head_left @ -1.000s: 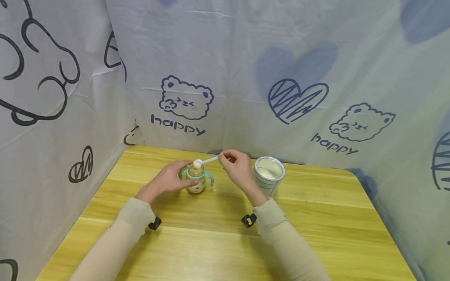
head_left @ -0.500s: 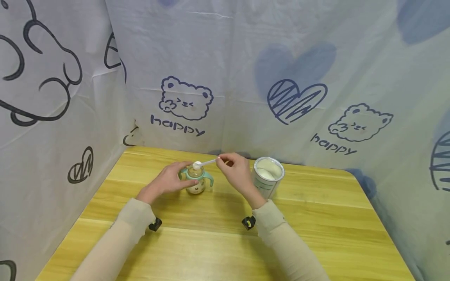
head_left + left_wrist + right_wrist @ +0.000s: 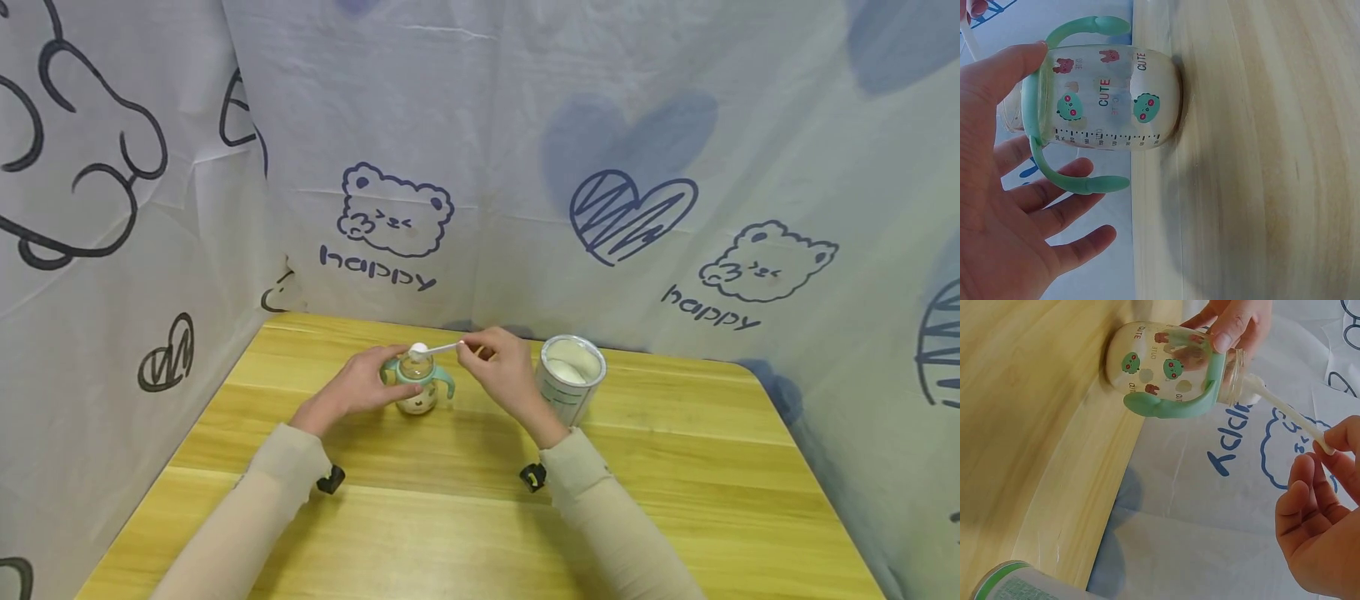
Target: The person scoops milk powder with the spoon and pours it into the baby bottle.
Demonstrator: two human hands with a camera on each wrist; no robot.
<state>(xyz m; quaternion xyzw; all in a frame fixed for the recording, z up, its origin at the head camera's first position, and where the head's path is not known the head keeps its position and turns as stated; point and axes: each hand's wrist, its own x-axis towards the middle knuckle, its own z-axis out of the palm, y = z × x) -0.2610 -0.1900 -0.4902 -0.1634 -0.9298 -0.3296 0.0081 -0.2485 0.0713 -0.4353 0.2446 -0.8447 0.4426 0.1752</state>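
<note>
Scooping powder into the baby bottle

We steady the bottle [image 3: 417, 385] with our left hand [image 3: 358, 385], fingers curled round its green collar, while our right hand [image 3: 504, 368] pinches the white scoop [image 3: 429, 350] over the bottle's mouth; next, we judge, comes a careful tip so nothing spills. The bottle stands on the wooden table [image 3: 675, 483]; right of it sits the open tin [image 3: 572, 377], and behind it hangs a bear-printed cloth [image 3: 480, 167].
</note>
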